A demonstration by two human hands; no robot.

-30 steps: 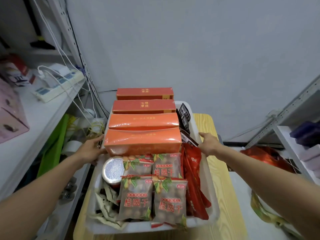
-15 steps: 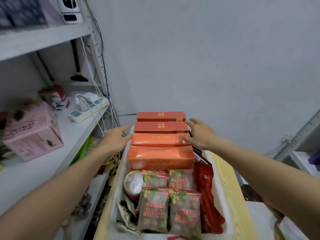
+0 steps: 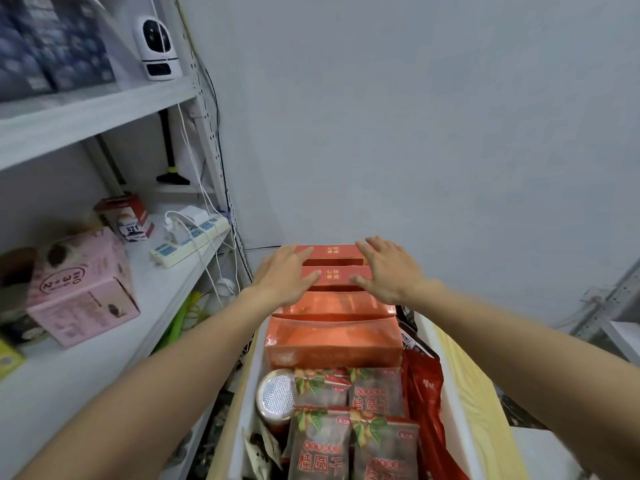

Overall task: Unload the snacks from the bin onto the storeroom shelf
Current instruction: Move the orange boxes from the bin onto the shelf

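A white bin (image 3: 246,400) holds four red-orange boxes in a row, several brown dried-fruit packets (image 3: 320,445), a silver-lidded can (image 3: 277,393) and red packets (image 3: 424,393). My left hand (image 3: 285,277) lies with straight fingers over the left ends of the two far boxes, the farthest box (image 3: 334,251) and the second box (image 3: 334,276). My right hand (image 3: 389,271) lies the same way over their right ends. Both thumbs touch the second box. The two nearer orange boxes (image 3: 332,341) are untouched. The storeroom shelf (image 3: 86,362) runs along the left.
On the shelf stand a pink carton (image 3: 83,292), a small red and white box (image 3: 130,216) and a power strip (image 3: 190,240) with white cables. A white camera (image 3: 157,46) sits on the upper shelf. The bin rests on a yellow wooden table (image 3: 471,382) against the grey wall.
Both hands have moved from the bin's sides inward and forward onto the two far boxes. The view has tilted up and left, showing more of the shelf.
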